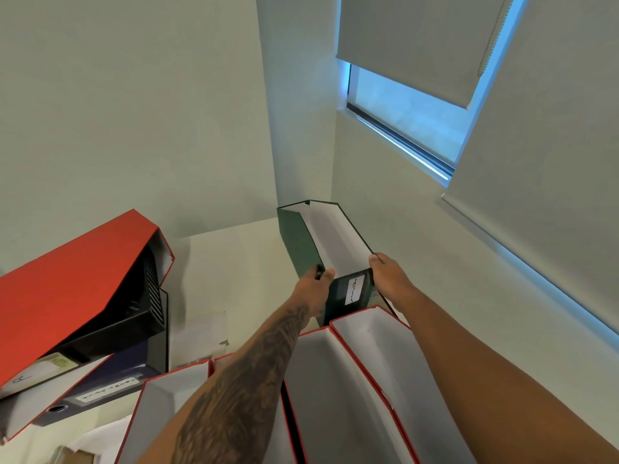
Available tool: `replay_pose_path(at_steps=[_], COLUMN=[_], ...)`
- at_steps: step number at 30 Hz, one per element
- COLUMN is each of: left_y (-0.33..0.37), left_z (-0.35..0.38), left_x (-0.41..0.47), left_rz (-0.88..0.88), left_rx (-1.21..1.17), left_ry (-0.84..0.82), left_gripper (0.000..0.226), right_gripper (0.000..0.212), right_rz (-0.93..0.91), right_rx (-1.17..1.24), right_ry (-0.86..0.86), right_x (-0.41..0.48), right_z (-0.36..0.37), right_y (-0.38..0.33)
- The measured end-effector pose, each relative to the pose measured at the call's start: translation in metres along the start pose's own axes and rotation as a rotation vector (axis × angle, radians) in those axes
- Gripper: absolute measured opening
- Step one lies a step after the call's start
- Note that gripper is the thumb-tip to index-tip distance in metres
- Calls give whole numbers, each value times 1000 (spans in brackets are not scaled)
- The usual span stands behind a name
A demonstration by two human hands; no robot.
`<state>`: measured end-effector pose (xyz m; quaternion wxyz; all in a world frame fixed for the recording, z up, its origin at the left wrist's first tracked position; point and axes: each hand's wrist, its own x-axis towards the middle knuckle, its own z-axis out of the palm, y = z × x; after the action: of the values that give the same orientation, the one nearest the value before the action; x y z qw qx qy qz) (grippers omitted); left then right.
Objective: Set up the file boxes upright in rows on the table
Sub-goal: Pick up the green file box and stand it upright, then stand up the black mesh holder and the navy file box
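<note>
A dark green file box (301,242) stands upright in the far corner of the white table (231,269), open at the top with a white inside and a white label on its near spine. My left hand (315,289) grips its near left corner, thumb inside. My right hand (388,272) holds the near right corner. Two red-edged file boxes (361,380) stand upright right behind it, nearer to me, under my forearms. Another red-edged box (167,406) stands at the lower left.
At the left, a large red box (73,279) leans tilted over a black box (147,316) and a dark blue lever-arch binder (110,390). Walls close the corner behind and to the right of the green box; a window with a blind (418,45) is above right.
</note>
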<state>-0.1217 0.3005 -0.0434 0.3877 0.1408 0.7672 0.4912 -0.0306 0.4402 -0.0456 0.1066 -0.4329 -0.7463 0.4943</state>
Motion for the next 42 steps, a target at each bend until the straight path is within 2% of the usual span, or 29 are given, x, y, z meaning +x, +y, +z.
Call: replay_pose_path(at_steps=[11, 19, 21, 23, 26, 29, 31, 36, 40, 42], left_y=[-5, -8, -7, -8, -15, -26, -36, -64, -98, -118], left_z=[15, 13, 1, -19, -59, -102, -131, -205, -275, -310], left_x=[-7, -13, -16, -23, -37, -55, -65, -97, -129, -142], left_rz=[23, 51, 67, 85, 139, 186, 205, 251, 275, 206], left_rx=[-16, 14, 74, 149, 256, 335, 377, 496, 706, 814], left_ry=[-22, -16, -11, 38, 141, 255, 334, 535, 657, 721], left_gripper=[15, 27, 51, 68, 68, 62, 57, 44, 34, 37], right_gripper=[33, 38, 38, 41, 36, 35, 35, 33, 45, 53], right_rz=[-12, -19, -82, -235, -493, -693, -698, -564, -403, -309], right_rx=[42, -26, -132, -253, -339, -391, -388, -352, -276, -232], right_ry=[11, 1, 45, 197, 294, 181, 54, -260, -414, -451], right_x=[-15, -18, -19, -17, -25, -45, -63, -96, -122, -130], right_z=[-11, -11, -12, -11, 6, 47, 84, 184, 254, 284], right_y=[6, 8, 6, 5, -18, -53, -73, -98, -110, -114])
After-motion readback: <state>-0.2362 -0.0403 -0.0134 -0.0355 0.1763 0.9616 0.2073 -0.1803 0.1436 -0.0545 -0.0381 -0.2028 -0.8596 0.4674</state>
